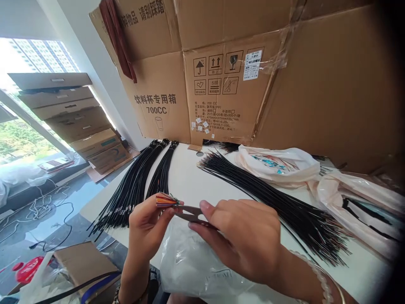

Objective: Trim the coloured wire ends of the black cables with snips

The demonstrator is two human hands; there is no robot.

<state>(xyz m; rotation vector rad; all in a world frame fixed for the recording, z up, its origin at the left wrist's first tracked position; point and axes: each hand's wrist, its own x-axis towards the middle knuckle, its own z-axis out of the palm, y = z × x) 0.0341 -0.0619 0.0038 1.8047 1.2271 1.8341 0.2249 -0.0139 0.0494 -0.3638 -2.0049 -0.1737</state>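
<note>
"Head view: look where first?"
"At printed cardboard behind a white table with black cable bundles on top."
"And closer?"
"Find the right hand and left hand with fingers curled in, respectively gripping a grey tool and pinching coloured wires just beside the tool's tip."

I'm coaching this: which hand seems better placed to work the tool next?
Probably the right hand: it holds the dark tool, tip at the colored wires; the left hand grips those.
</note>
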